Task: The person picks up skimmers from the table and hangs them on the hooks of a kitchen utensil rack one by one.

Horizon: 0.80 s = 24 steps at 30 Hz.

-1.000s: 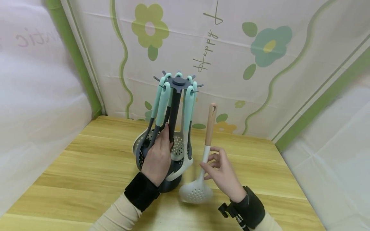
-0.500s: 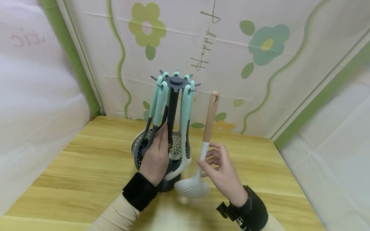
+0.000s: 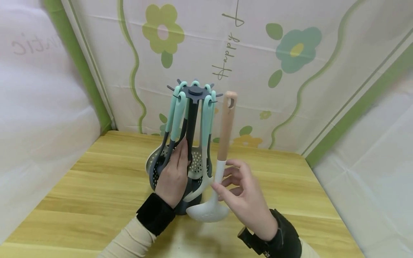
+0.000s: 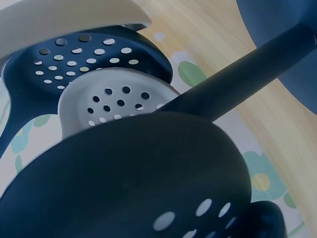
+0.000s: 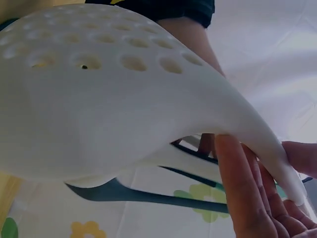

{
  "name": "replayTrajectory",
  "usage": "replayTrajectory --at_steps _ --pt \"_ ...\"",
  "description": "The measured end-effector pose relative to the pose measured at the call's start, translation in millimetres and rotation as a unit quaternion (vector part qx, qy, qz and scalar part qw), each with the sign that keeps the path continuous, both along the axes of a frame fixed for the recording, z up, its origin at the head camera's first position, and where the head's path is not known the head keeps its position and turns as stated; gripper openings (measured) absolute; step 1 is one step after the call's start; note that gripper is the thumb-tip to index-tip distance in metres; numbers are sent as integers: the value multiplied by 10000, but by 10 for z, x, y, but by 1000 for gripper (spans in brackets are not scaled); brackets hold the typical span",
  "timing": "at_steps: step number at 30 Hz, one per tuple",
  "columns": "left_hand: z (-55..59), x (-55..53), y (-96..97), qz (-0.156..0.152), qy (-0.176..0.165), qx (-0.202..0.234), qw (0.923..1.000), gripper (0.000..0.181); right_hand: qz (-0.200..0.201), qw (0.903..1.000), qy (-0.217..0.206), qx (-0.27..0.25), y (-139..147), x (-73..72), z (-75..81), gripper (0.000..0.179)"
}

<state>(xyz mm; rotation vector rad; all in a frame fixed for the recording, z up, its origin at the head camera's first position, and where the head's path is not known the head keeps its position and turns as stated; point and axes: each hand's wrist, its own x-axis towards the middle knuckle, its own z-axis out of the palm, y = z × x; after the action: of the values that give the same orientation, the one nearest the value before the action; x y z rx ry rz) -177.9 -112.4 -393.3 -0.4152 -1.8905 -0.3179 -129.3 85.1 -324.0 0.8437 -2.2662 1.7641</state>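
Note:
A white skimmer ladle [image 3: 208, 211] with perforated bowl and wooden handle hangs upright in my right hand [image 3: 246, 200]; thumb and fingers pinch its white neck. In the right wrist view its bowl [image 5: 109, 109] fills much of the frame. Just left of it stands a dark utensil stand [image 3: 195, 91] hung with several mint-handled utensils. My left hand [image 3: 172, 177] rests among them with straight fingers against the stand's pole [image 3: 192, 122]; its thumb is mostly hidden. The left wrist view has the pole [image 4: 242, 74], a dark slotted utensil [image 4: 129, 158] and a grey skimmer [image 4: 114, 96], but no hand.
The stand's round base [image 3: 185, 207] sits on a wooden table [image 3: 280, 186]. Floral fabric walls [image 3: 251, 71] enclose the back and sides. A white-headed utensil [image 3: 204, 179] hangs on the stand's right side, close to the skimmer ladle.
My right hand has raised the skimmer ladle and brought it left, closer to the stand; its handle top now reaches about the hook level. The left hand has stayed at the pole.

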Motion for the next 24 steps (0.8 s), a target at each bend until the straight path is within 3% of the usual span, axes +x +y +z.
replayTrajectory --at_steps 9,24 --pt "14 17 -14 -49 -35 -73 10000 40 188 9987 436 184 -90 107 80 44" --pt "-13 60 -19 -87 -302 -154 9994 45 516 9960 201 707 -234 158 112 50"
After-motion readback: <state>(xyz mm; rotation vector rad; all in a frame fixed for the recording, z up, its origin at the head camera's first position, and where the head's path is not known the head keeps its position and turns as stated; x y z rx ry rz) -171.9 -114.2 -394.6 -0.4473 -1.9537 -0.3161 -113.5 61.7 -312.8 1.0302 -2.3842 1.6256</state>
